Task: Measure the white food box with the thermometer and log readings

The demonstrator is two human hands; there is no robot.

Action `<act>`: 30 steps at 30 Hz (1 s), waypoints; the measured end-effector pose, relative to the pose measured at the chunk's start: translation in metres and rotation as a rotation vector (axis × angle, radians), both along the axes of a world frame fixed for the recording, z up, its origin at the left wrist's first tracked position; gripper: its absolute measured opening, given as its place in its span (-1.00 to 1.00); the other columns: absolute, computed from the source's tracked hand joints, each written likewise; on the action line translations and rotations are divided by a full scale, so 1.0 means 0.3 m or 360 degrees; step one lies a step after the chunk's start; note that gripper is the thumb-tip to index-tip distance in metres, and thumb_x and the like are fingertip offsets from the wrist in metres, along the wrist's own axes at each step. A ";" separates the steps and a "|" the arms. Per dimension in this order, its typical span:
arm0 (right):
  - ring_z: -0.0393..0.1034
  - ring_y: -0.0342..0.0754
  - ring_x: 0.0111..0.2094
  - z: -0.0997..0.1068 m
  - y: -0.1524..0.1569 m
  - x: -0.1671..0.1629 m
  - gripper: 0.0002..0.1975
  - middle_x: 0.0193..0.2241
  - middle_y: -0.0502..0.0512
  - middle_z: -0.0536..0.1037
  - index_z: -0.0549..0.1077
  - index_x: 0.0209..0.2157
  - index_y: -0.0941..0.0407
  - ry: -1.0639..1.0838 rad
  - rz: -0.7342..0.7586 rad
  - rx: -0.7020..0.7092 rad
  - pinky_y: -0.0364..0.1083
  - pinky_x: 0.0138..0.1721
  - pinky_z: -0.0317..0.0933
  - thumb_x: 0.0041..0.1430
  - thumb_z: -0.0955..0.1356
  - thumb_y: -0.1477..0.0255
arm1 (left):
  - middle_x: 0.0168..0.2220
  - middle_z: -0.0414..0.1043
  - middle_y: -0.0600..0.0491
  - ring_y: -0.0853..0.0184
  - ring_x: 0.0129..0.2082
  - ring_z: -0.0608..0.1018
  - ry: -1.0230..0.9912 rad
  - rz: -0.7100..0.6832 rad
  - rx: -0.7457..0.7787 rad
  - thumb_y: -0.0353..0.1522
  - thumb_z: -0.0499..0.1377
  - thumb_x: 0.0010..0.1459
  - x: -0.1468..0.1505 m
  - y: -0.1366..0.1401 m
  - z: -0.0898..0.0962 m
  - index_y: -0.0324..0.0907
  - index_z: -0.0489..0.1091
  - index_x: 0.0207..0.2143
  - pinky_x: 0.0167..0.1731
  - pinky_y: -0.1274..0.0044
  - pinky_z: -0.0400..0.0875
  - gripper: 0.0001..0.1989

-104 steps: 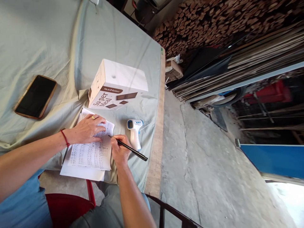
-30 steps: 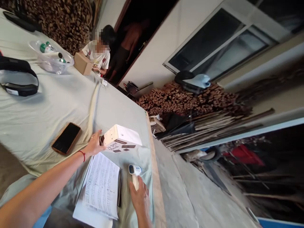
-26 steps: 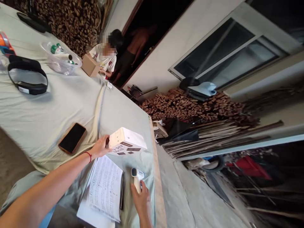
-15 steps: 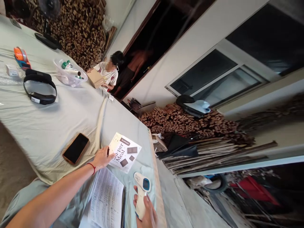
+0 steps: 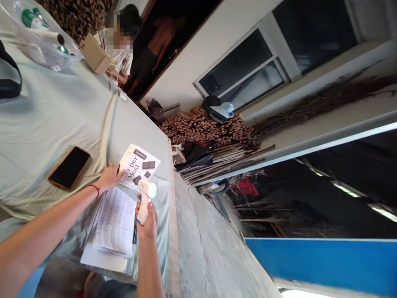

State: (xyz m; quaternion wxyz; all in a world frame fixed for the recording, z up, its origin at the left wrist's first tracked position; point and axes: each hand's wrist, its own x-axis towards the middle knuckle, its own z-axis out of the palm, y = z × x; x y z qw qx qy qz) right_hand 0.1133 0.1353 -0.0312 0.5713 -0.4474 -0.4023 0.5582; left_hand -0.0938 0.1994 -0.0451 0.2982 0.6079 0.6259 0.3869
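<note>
My left hand (image 5: 109,177) grips the left edge of a flat white box printed "Su-per Meal" (image 5: 143,160), thumb and fingers closed on it. The box lies at a slant on the cloth-covered table. In my right hand (image 5: 149,225) is a white infrared thermometer (image 5: 144,207), fingers wrapped round its handle. Its head overlaps the box's lower corner in view. Below my left hand lie handwritten sheets (image 5: 114,223) on a clipboard or folder. A phone in a brown case (image 5: 70,167) rests left of that hand, dark screen up.
A clear plastic basket (image 5: 46,51) holding bottles stands at the table's far left, near part of a black headset (image 5: 9,82). A person (image 5: 122,54) handles a cardboard box (image 5: 95,54) beyond the table; another stands in the dark doorway. The table's right edge (image 5: 172,207) borders a concrete floor (image 5: 211,231).
The view has swung, so the table things sit further left and higher. My right hand has raised and turned the thermometer toward the box. My left hand stays on the box.
</note>
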 end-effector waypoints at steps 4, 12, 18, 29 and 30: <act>0.36 -0.16 -0.46 -0.027 0.018 -0.029 -0.52 -0.19 0.22 0.69 0.55 -0.10 0.15 -0.0069 -0.0045 0.0114 -0.16 -0.46 0.22 0.07 0.47 0.10 | -0.04 0.54 -0.27 -0.03 -0.01 0.59 0.0035 -0.0009 0.0042 -0.12 -0.09 0.43 -0.010 -0.003 0.001 -0.28 0.31 0.10 0.02 0.25 0.42 -0.54; 0.43 -0.13 -0.45 -0.103 0.053 -0.014 -0.52 -0.20 0.15 0.71 0.54 -0.11 0.09 -0.0087 -0.0046 0.0066 -0.12 -0.43 0.32 0.00 0.51 0.09 | -0.06 0.57 -0.22 0.03 -0.03 0.61 0.0001 0.0036 0.0110 -0.14 -0.07 0.41 -0.011 -0.001 -0.024 -0.23 0.33 0.06 0.00 0.30 0.44 -0.59; 0.43 -0.14 -0.44 -0.102 0.049 -0.017 -0.53 -0.18 0.17 0.71 0.53 -0.11 0.10 -0.0101 -0.0038 0.0071 -0.13 -0.43 0.31 0.05 0.49 0.09 | -0.06 0.56 -0.24 0.00 -0.02 0.60 -0.0054 0.0024 0.0103 -0.13 -0.07 0.41 -0.008 0.000 -0.029 -0.22 0.33 0.04 0.01 0.27 0.43 -0.60; 0.44 -0.16 -0.42 -0.087 0.010 -0.043 -0.56 -0.17 0.11 0.71 0.55 -0.05 0.05 -0.0080 -0.0021 0.0091 -0.16 -0.43 0.32 0.12 0.48 0.10 | -0.03 0.56 -0.20 0.02 0.01 0.59 -0.0125 0.0044 0.0080 -0.14 0.01 0.38 0.001 -0.003 -0.044 -0.20 0.32 0.06 0.05 0.28 0.42 -0.62; 0.45 -0.16 -0.42 -0.084 0.009 -0.040 -0.55 -0.15 0.11 0.70 0.55 -0.04 0.05 -0.0068 -0.0003 0.0082 -0.16 -0.43 0.32 0.11 0.48 0.10 | -0.03 0.56 -0.19 0.02 0.02 0.59 -0.0144 0.0049 0.0084 -0.13 0.03 0.38 0.003 -0.003 -0.047 -0.19 0.33 0.06 0.05 0.28 0.42 -0.62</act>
